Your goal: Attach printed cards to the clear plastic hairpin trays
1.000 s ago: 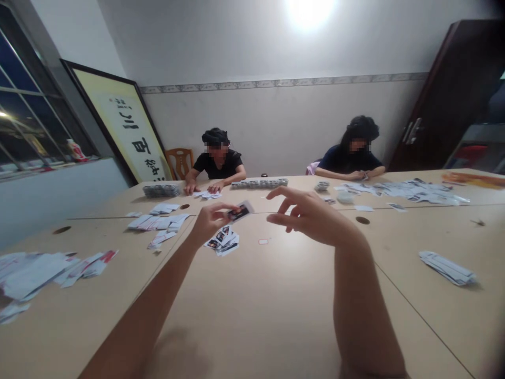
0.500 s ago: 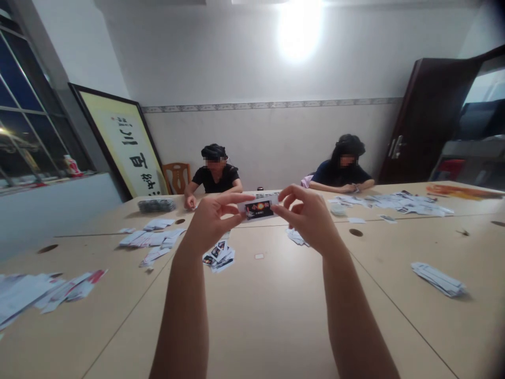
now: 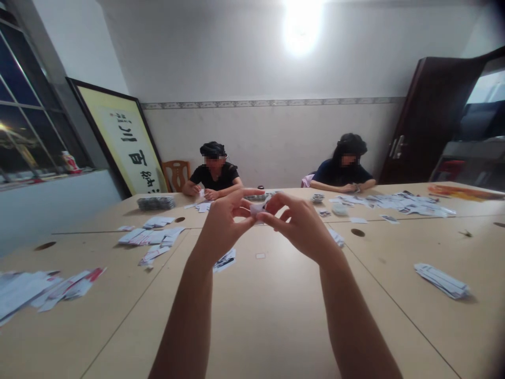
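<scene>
Between my two hands, raised over the middle of the table, is a small paper card (image 3: 257, 209), bent or folded so that mostly its white side shows. My left hand (image 3: 229, 218) pinches its left end between thumb and fingers. At the card's right end the thumb and fingertips of my right hand (image 3: 294, 218) close on it. A small pile of printed cards (image 3: 225, 260) lies below my left hand, partly hidden by it. Another pile of white slips (image 3: 336, 237) shows beside my right wrist. A tiny white rectangle (image 3: 260, 256) lies on the tabletop below the card.
Across the table (image 3: 268, 326) sit two people, one at left centre, one at right, hands on paper pieces. White papers (image 3: 152, 236) spread at left, more (image 3: 23, 292) at the far left. A stack of folded strips (image 3: 442, 280) is at right, a card heap (image 3: 406, 202) behind.
The card went from flat, dark print showing, to bent with white showing. My hands have come closer together. The person at left centre now has both hands at a white piece.
</scene>
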A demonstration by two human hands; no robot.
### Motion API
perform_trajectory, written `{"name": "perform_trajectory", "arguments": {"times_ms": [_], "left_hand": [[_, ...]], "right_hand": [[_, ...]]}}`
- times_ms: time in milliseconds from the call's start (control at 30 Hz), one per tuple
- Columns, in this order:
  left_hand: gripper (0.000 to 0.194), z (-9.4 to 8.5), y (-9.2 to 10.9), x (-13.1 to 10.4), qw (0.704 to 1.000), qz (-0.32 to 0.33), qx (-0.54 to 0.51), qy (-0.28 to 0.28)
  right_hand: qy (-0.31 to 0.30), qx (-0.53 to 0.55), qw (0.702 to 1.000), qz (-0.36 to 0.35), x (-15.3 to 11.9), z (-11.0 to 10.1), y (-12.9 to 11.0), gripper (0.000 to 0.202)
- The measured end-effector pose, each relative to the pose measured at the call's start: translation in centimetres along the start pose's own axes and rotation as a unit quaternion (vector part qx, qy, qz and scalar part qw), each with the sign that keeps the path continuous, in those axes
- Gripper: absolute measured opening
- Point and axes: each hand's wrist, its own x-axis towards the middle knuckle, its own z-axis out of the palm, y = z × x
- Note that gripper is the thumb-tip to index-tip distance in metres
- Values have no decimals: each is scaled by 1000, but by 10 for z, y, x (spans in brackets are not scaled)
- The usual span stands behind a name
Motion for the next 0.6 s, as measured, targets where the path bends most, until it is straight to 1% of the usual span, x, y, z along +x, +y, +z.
{"name": "perform_trajectory", "arguments": {"times_ms": [167, 333, 500, 600], "left_hand": [[37, 5, -3, -1, 999, -8, 29, -15], [35, 12, -6, 1, 998, -10, 62, -19], [33, 15, -10, 3, 996, 0, 90, -9], [30, 12, -13, 4, 994, -6, 106, -5]], "right_hand": [[2, 0, 1000, 11, 2, 0, 3, 25], [0, -11, 1000, 27, 4, -2, 8, 24], [12, -39, 997, 61, 5, -13, 20, 25], [16, -26, 997, 74, 7, -20, 29, 26]]}}
